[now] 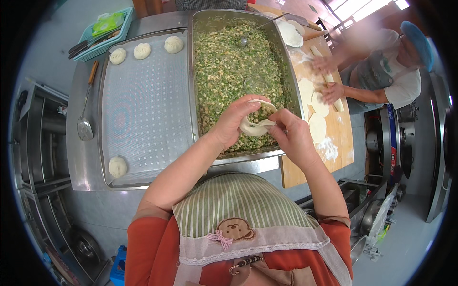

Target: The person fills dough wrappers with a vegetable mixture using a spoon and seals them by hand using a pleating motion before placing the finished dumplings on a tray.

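Note:
Over a large steel tray of chopped green filling (232, 64), my left hand (234, 119) cups a round dough wrapper (253, 129) with filling inside. The thumb and fingers of my right hand (290, 134) pinch the wrapper's right edge, and its mouth is still open. A metal spoon (244, 41) rests in the filling near the far end. To the left, a lined steel tray (143, 107) bears several pleated buns, three along the far edge, such as this bun (174, 44), and one bun (117, 167) at the near left corner.
A slotted metal spoon (85, 127) lies left of the lined tray, below a teal basket (123, 32) with utensils. On the right, flat dough rounds (317, 127) lie on a floured wooden board (343, 143), where a co-worker's hands (332, 93) touch a long dough strip (338, 104).

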### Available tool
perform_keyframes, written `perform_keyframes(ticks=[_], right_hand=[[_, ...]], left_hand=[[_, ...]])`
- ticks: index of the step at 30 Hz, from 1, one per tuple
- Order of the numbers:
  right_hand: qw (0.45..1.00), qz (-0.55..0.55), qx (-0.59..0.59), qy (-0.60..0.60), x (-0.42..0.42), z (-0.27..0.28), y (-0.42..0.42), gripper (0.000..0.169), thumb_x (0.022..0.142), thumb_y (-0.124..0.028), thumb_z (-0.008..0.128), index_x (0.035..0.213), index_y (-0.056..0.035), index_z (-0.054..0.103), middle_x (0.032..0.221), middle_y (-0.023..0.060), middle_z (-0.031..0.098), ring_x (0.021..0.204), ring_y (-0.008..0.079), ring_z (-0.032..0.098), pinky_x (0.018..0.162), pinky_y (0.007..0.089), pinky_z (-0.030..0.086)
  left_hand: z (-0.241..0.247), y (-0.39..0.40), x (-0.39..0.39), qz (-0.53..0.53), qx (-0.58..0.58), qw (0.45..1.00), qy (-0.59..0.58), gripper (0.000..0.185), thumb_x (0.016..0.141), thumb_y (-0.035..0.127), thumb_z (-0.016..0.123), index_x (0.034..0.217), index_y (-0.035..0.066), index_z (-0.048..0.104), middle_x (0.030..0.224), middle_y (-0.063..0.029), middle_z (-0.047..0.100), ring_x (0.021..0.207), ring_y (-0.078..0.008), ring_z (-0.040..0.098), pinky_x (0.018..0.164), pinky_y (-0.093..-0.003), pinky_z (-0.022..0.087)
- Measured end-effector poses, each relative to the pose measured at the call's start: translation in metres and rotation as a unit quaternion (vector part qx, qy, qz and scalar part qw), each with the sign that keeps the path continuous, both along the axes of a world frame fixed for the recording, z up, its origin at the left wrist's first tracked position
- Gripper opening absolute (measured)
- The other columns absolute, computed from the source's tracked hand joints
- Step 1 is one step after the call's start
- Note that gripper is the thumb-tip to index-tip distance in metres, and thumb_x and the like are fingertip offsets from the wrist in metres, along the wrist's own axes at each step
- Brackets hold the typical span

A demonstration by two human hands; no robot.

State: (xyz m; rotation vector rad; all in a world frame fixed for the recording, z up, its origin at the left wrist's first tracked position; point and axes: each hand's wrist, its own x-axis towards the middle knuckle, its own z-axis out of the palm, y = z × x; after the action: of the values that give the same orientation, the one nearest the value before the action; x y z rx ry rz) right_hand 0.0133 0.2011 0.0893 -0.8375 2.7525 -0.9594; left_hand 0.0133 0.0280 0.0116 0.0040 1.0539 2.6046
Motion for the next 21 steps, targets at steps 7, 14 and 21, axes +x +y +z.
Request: perform_keyframes(ticks=[7, 14, 21], right_hand=[[0.971, 0.149, 0.04, 0.182, 0.001, -0.003, 0.001, 0.023, 0.069, 0.004, 0.062, 0.089, -0.0063, 0.053, 0.078, 0.0083, 0.057, 0.072, 0.0291, 0.06, 0.061, 0.0385, 0.051], [0.982, 0.111, 0.056, 0.144, 0.004, -0.002, 0.001, 0.024, 0.071, 0.001, 0.063, 0.093, -0.006, 0.054, 0.079, 0.0097, 0.059, 0.073, 0.0297, 0.062, 0.061, 0.0376, 0.052], [0.999, -0.033, -0.034, -0.001, -0.003, 0.015, 0.003, 0.024, 0.074, -0.003, 0.07, 0.095, -0.0049, 0.058, 0.079, 0.0089, 0.061, 0.067, 0.0213, 0.062, 0.062, 0.0323, 0.051]], left_hand=[[0.002, 0.001, 0.002, 0.009, -0.066, 0.997, 0.043, 0.029, 0.083, 0.017, 0.068, 0.109, 0.007, 0.062, 0.105, -0.0036, 0.063, 0.098, -0.0141, 0.059, 0.087, -0.0305, 0.047], [0.006, 0.001, -0.003, -0.031, -0.197, 0.976, 0.083, 0.03, 0.079, 0.003, 0.064, 0.109, 0.006, 0.063, 0.102, -0.0025, 0.063, 0.095, -0.0108, 0.059, 0.081, -0.0258, 0.049], [0.046, -0.017, -0.017, -0.091, -0.122, 0.985, 0.087, 0.028, 0.083, 0.005, 0.058, 0.11, 0.003, 0.062, 0.1, -0.0035, 0.063, 0.091, -0.0102, 0.059, 0.08, -0.0243, 0.049]])
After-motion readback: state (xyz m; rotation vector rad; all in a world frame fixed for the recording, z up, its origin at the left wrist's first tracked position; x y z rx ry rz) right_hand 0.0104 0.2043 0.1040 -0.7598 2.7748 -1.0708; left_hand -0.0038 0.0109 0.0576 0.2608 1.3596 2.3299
